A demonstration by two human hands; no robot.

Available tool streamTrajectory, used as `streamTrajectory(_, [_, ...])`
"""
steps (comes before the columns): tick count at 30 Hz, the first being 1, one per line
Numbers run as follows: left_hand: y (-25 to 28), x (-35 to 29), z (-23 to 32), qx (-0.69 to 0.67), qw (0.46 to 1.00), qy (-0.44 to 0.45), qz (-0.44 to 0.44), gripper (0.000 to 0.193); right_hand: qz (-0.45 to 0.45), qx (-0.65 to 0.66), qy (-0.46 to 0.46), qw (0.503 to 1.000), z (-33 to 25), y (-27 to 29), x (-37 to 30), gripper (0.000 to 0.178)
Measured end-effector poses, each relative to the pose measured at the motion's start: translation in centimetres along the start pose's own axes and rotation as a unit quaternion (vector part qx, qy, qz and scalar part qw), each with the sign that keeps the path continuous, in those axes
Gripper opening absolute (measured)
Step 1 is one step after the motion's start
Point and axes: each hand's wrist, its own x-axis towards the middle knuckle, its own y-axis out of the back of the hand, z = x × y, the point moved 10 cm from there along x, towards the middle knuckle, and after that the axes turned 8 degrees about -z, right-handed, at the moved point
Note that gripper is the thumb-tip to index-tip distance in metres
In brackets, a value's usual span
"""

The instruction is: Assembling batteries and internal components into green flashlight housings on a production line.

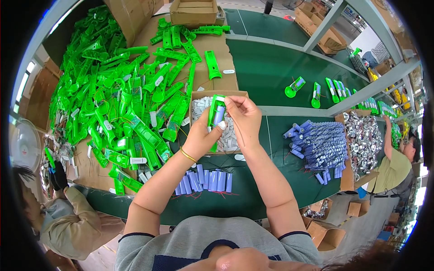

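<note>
Housing (212, 113), grn, w/ blue cell (219, 115), above box (203, 94) of wht parts (230, 141) | L hand (200, 134) grasps side, R hand (247, 118) pinches top end | hands part-block box | grn pile (122, 95) L of box, cell row (212, 179) nearside, cell stack (322, 144) R

Green table (264, 180) carries cardboard sheet (221, 45) on L w/ heap of green cases (144, 135), box of small white parts (201, 94) ctr, row of batteries (205, 179) nr front edge, battery stack (323, 140) to R, then box of shiny, prob. metal, bits (347, 180).
</note>
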Motion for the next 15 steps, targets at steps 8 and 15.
streamTrajectory(8, [-1.4,3.3,0.3,-0.136,0.973,0.027,-0.184,0.058,-0.202,-0.253,-0.068,0.944,-0.5,0.1,5.6,0.022])
streamTrajectory(15, [9.3,13.1,-5.0,0.116,0.993,0.027,0.004,0.056,-0.017,-0.381,0.013,0.924,-5.4,15.1,17.2,0.026])
